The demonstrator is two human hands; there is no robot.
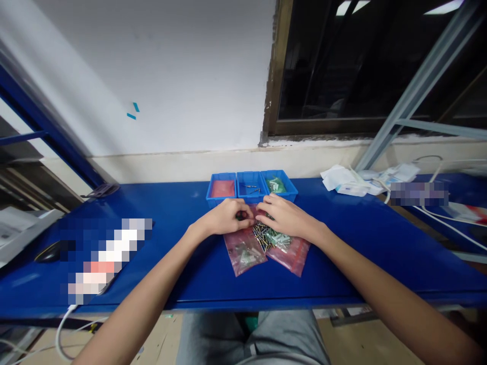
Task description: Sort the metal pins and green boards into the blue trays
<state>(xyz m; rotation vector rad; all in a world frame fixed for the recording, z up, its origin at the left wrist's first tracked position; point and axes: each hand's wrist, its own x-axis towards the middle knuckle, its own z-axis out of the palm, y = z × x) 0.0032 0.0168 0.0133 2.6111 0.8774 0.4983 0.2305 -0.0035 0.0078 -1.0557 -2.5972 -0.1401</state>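
1. head view, my hands: my left hand [230, 217] and my right hand [283, 215] face each other over the middle of the work, fingertips near one another. my left fingers are bent, with thumb and forefinger curled around a small dark gap; i cannot tell whether they pinch anything. my right fingers curl down with the thumb reaching toward my left hand; whether they are clamped on a piece i cannot tell either.

2. head view, under the fingers: the loose heap of thin silvery and brassy metal screws [262, 238] lies right below my fingertips, between the two hands and a little toward my body.

3. head view, around the heap: a pink see-through plastic bag [233, 243] spreads below my left hand, with small pale pieces showing at it. a second pink plastic sheet or bag [299, 262] lies below my right hand, and a green-tinted clear bag of pale pieces [279, 240] sits beside the screws, under my right palm.

4. head view, beyond my hands: three blue plastic bins stand side by side on the blue tabletop [178, 208]. the left bin [216, 202] holds pink plastic, the middle bin [249, 177] a few screws, the right bin [290, 189] green-tinted plastic with pale pieces.
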